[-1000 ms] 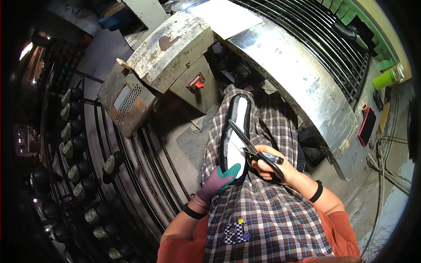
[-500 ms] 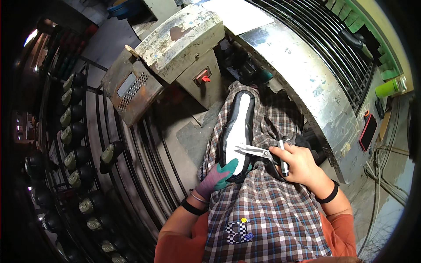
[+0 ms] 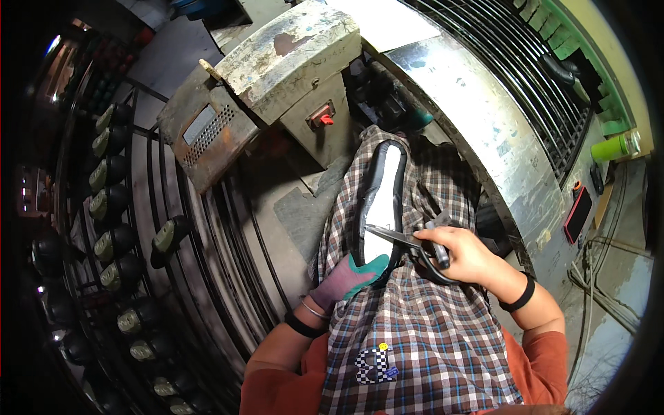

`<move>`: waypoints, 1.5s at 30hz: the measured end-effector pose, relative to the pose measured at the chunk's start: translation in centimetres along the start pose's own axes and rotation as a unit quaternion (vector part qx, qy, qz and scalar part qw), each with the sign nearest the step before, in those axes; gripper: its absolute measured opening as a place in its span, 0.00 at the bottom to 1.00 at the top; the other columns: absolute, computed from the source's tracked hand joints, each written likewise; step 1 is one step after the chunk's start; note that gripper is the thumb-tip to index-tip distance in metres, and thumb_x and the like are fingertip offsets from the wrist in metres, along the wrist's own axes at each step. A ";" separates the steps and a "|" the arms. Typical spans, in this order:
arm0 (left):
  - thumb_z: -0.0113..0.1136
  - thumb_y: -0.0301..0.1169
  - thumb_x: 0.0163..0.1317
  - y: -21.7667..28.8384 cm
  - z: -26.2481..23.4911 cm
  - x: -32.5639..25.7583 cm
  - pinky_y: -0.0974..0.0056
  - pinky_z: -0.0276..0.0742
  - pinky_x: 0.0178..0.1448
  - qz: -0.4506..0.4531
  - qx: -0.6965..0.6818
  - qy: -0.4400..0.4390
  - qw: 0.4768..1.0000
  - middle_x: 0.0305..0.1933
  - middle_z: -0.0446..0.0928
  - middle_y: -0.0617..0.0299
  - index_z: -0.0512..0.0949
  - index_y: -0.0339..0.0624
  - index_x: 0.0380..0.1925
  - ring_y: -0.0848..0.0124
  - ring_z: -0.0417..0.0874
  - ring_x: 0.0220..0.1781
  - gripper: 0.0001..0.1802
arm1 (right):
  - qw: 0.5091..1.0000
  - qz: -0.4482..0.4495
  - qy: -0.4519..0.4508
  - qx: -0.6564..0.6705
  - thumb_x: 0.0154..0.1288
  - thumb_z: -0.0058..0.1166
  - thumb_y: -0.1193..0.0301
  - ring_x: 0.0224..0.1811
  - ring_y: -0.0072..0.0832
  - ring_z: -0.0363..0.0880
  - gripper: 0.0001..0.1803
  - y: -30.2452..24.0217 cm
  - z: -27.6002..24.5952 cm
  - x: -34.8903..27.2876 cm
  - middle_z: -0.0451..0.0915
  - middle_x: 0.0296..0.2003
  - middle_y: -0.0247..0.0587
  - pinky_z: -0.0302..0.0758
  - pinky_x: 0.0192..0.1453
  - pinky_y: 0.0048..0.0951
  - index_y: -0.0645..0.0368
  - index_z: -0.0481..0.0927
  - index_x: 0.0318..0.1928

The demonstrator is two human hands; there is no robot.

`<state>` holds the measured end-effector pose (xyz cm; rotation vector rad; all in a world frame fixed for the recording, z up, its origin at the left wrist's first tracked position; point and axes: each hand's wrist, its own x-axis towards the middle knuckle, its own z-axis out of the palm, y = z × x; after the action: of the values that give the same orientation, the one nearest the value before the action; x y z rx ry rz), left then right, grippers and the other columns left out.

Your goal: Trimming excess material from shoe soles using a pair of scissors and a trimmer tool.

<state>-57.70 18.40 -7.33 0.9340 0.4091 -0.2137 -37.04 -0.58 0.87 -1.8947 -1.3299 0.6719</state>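
Observation:
A shoe (image 3: pixel 382 197) lies sole up along my lap on a plaid apron (image 3: pixel 415 325); its sole is white with a black rim. My left hand (image 3: pixel 346 279), in a purple and green glove, holds the near end of the shoe. My right hand (image 3: pixel 465 256) is bare and grips black-handled scissors (image 3: pixel 408 240). The blades point left and lie across the white sole near its heel end.
A worn grey machine (image 3: pixel 283 76) with a red switch (image 3: pixel 323 119) stands just beyond my knees. A metal rack (image 3: pixel 131 235) at left carries several shoes on pegs. A long steel bench (image 3: pixel 484 117) runs on the right, with a green bottle (image 3: pixel 612 146) far right.
The scissors have shifted from the shoe's right edge onto the white sole, blades now pointing left. My left hand stays at the near end of the shoe.

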 end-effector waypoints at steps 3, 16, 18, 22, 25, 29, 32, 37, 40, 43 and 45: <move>0.64 0.25 0.59 0.2 -0.4 -0.1 0.64 0.68 0.65 -0.037 0.007 0.013 0.999 0.60 0.71 0.61 0.64 0.37 0.64 0.72 0.72 0.60 0.33 | 0.999 0.003 0.003 -0.048 0.50 0.63 0.69 0.32 0.44 0.81 0.24 -0.3 0.2 0.2 0.79 0.31 0.47 0.78 0.35 0.40 0.55 0.79 0.51; 0.65 0.24 0.57 1.6 -0.7 -0.8 0.64 0.67 0.67 -0.055 0.052 -0.030 0.997 0.61 0.72 0.59 0.63 0.38 0.65 0.71 0.72 0.60 0.35 | 0.893 -0.094 -0.126 -0.421 0.45 0.59 0.74 0.27 0.35 0.78 0.36 -3.7 -3.8 -1.0 0.79 0.32 0.40 0.76 0.25 0.32 0.47 0.72 0.61; 0.62 0.24 0.60 2.3 -0.3 -0.9 0.65 0.69 0.65 -0.054 0.082 -0.014 0.995 0.59 0.74 0.59 0.66 0.34 0.63 0.72 0.75 0.59 0.30 | 0.894 -0.098 -0.128 -0.419 0.45 0.60 0.72 0.26 0.37 0.78 0.35 -3.5 -3.6 -0.5 0.79 0.32 0.41 0.77 0.26 0.33 0.48 0.73 0.60; 0.63 0.25 0.60 1.7 -0.7 -0.9 0.65 0.67 0.67 -0.068 -0.002 -0.002 0.998 0.61 0.73 0.58 0.66 0.34 0.63 0.71 0.74 0.61 0.31 | 0.990 0.028 -0.087 -0.108 0.51 0.64 0.69 0.33 0.37 0.81 0.27 -1.3 -0.9 -0.4 0.79 0.32 0.45 0.78 0.39 0.36 0.55 0.77 0.54; 0.65 0.29 0.60 0.5 -0.8 -1.1 0.65 0.63 0.70 -0.034 -0.054 -0.017 0.998 0.63 0.71 0.57 0.64 0.33 0.64 0.69 0.71 0.65 0.34 | 0.964 0.151 -0.061 0.209 0.59 0.65 0.69 0.41 0.27 0.81 0.23 -0.6 1.7 -0.5 0.82 0.39 0.44 0.75 0.48 0.27 0.61 0.76 0.54; 0.66 0.30 0.60 0.5 -1.4 -1.2 0.66 0.65 0.69 -0.038 -0.092 -0.043 0.994 0.63 0.72 0.57 0.65 0.35 0.65 0.69 0.72 0.64 0.34 | 0.998 0.016 -0.022 -0.058 0.52 0.64 0.70 0.35 0.41 0.81 0.25 -1.7 0.5 -0.2 0.80 0.35 0.45 0.78 0.40 0.36 0.57 0.77 0.53; 0.66 0.29 0.59 0.2 -1.4 -0.9 0.66 0.66 0.68 -0.017 -0.107 -0.054 0.993 0.62 0.72 0.57 0.65 0.35 0.64 0.69 0.73 0.63 0.34 | 0.961 -0.050 -0.070 -0.264 0.44 0.64 0.69 0.26 0.38 0.78 0.31 -2.8 -1.1 -1.1 0.77 0.29 0.41 0.75 0.28 0.37 0.48 0.77 0.54; 0.68 0.29 0.56 0.7 -1.4 -1.0 0.66 0.65 0.69 -0.019 -0.050 -0.045 0.998 0.61 0.73 0.58 0.66 0.36 0.64 0.70 0.73 0.62 0.35 | 0.919 -0.065 -0.138 -0.364 0.40 0.63 0.71 0.26 0.36 0.78 0.39 -4.6 -2.3 -1.5 0.76 0.26 0.38 0.76 0.27 0.32 0.45 0.73 0.60; 0.68 0.29 0.55 -0.2 -2.0 -0.8 0.65 0.66 0.69 -0.014 -0.048 -0.038 0.998 0.60 0.74 0.59 0.66 0.37 0.63 0.70 0.73 0.62 0.35 | 0.909 -0.067 -0.148 -0.384 0.40 0.63 0.71 0.25 0.35 0.77 0.40 -5.6 -2.7 -1.2 0.76 0.26 0.38 0.76 0.26 0.32 0.44 0.73 0.61; 0.68 0.29 0.55 -0.3 -2.1 -0.8 0.65 0.66 0.68 -0.014 -0.060 -0.040 0.997 0.60 0.74 0.59 0.66 0.37 0.63 0.70 0.73 0.62 0.35 | 0.903 -0.077 -0.143 -0.398 0.39 0.63 0.71 0.25 0.34 0.77 0.39 -5.1 -2.3 -1.3 0.76 0.26 0.38 0.75 0.26 0.31 0.45 0.73 0.61; 0.68 0.28 0.55 0.1 -1.8 -0.8 0.65 0.66 0.68 -0.015 -0.063 -0.042 0.997 0.60 0.74 0.60 0.66 0.37 0.64 0.70 0.73 0.62 0.36 | 0.905 -0.084 -0.131 -0.395 0.40 0.62 0.71 0.25 0.35 0.77 0.39 -4.5 -1.8 -1.4 0.76 0.27 0.39 0.75 0.26 0.32 0.45 0.73 0.61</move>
<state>-58.86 19.92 -7.86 0.7919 0.3554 -0.2502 -38.74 -1.44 5.57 -2.3054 -2.1461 0.3121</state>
